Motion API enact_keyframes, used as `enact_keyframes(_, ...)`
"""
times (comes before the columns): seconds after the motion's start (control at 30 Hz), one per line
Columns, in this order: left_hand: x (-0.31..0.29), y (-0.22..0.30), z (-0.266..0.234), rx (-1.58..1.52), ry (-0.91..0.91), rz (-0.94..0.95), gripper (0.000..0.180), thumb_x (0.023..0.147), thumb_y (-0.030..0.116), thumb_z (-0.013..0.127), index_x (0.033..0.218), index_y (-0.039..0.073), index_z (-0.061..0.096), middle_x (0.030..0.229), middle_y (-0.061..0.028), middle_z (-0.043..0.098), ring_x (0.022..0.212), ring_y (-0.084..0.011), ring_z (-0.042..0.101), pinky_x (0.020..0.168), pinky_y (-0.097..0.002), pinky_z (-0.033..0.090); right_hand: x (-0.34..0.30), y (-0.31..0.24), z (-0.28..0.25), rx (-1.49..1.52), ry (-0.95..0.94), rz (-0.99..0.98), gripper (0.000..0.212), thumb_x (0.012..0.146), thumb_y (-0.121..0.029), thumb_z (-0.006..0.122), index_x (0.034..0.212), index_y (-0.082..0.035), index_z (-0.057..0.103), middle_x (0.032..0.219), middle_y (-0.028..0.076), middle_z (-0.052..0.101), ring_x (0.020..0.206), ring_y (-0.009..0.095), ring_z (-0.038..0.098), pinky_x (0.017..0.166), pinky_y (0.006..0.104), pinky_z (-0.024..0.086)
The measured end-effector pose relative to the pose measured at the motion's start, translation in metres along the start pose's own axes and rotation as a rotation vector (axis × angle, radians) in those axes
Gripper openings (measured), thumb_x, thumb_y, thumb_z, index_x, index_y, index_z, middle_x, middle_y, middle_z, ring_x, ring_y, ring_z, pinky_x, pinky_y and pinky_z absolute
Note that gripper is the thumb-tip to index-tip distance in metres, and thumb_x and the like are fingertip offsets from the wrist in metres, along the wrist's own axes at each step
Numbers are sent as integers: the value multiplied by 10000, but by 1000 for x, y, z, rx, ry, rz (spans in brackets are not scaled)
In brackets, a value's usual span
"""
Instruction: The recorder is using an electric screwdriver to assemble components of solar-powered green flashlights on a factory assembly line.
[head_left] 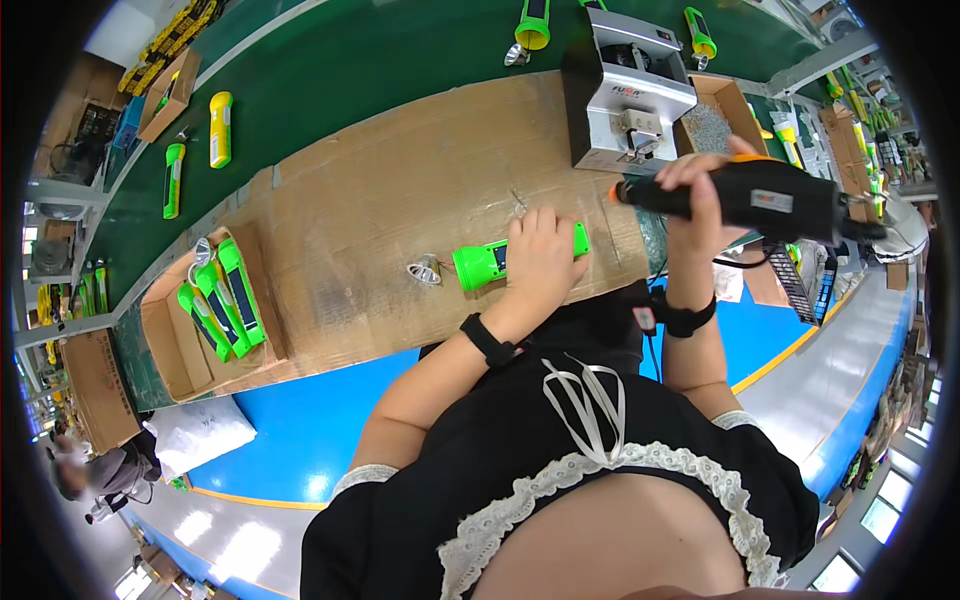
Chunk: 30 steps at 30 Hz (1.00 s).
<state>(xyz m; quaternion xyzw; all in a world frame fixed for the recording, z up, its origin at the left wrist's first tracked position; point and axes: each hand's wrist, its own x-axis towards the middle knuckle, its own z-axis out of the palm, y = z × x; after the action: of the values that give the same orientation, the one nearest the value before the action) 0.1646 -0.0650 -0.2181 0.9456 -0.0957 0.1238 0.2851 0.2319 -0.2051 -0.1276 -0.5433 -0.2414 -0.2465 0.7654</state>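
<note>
My left hand (543, 258) is closed over a green flashlight (480, 267) that lies on the cardboard sheet (400, 170). Its wide head points left, and much of its body is hidden under my fingers. Just off that end rests a silver reflector (424, 270), apparently joined to it by a thin wire. My right hand (697, 195) grips a black electric screwdriver (765, 200) with an orange part, held level above the right end of the cardboard. The tool's tip points left, toward the silver machine, and touches nothing that I can make out.
A silver and black machine (630, 100) stands at the back right, beside a box of small metal parts (708, 130). At the left, an open cardboard box (180, 345) holds several green flashlights. More flashlights lie on the green bench (310, 110). A person (100, 470) is at the far left.
</note>
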Motion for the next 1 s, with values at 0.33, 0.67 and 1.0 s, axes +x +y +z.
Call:
enact_keyframes(0.33,-23,-34,-74,-15,-40,16,501,639,186,741,1092,62,565,1082,-142,518,1050,-317,478,874,-401,378,52,17,-15,-186,161,-77,440,809,52,562,1212,60,386,753,117,557,649,198,573,645,366,509)
enact_keyframes(0.67,-44,-56,-67,2,-17,-2,456,671,223,741,1039,34,551,984,-140,542,966,-323,504,860,-406,363,43,-2,2,-39,-31,244,403,749,10,561,1129,69,440,655,99,534,578,191,545,600,339,476)
enact_keyframes(1.0,-44,-59,-62,2,70,19,472,624,153,753,1009,9,520,984,-146,507,955,-333,477,860,-416,344,-63,-30,72,118,-299,181,488,813,-114,570,1230,-47,325,745,78,486,656,199,529,662,360,482)
